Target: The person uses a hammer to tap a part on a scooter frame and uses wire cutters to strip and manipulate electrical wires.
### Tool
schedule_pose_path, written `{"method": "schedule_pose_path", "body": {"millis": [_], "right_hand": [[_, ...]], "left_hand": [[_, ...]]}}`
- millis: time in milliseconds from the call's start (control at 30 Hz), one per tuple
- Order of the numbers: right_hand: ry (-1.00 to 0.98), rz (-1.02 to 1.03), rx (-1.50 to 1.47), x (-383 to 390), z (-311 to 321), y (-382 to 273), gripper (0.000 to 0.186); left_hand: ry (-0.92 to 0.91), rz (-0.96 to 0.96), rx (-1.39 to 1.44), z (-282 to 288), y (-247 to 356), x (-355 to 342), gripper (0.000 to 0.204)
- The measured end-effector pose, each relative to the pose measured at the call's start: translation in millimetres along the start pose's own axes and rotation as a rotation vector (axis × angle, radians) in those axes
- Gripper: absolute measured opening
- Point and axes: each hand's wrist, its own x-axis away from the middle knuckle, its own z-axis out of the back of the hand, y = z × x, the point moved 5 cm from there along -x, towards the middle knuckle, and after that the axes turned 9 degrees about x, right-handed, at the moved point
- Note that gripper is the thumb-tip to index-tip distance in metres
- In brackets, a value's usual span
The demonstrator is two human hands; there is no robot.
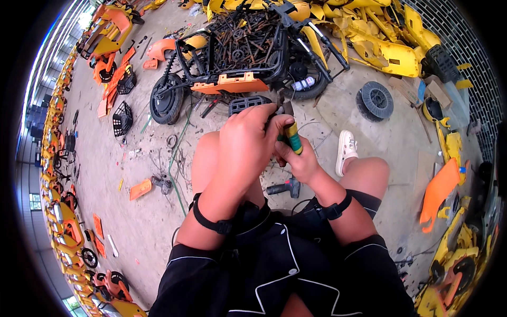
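Note:
In front of my chest, my right hand [303,161] is closed round the green-and-yellow handles of a pair of pliers [292,138]. The dark jaws point up and away from me. My left hand [245,140] is beside them, its fingers pinched near the jaws on something small that I cannot make out. Just beyond both hands stands a stripped black scooter frame [274,71], with an orange panel [229,84] across its near side. A heap of rusty metal parts [245,47] fills the frame. A cordless drill [285,187] lies on the floor below my hands.
The scooter's wheel [167,99] is at left of the frame. A grey cable spool [374,101] lies to the right. Yellow body panels [380,53] are piled at the back right. A black basket [122,118] and an orange piece [141,189] lie on the left floor.

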Motion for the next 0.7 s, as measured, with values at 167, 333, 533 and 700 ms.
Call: {"method": "schedule_pose_path", "body": {"millis": [167, 333, 533, 700], "right_hand": [[-0.002, -0.026, -0.028, 4, 3, 3, 0.023], [0.011, -0.048, -0.032, 12, 6, 2, 0.025], [0.047, 0.007, 0.078, 16, 7, -2, 0.025], [0.012, -0.084, 0.024, 20, 2, 3, 0.019]], "left_hand": [[0.008, -0.036, 0.022, -8, -4, 1, 0.018], [0.028, -0.15, -0.004, -8, 5, 3, 0.02], [-0.052, -0.151, 0.068, -12, 0, 3, 0.02], [-0.081, -0.128, 0.079, -10, -6, 3, 0.019]]}}
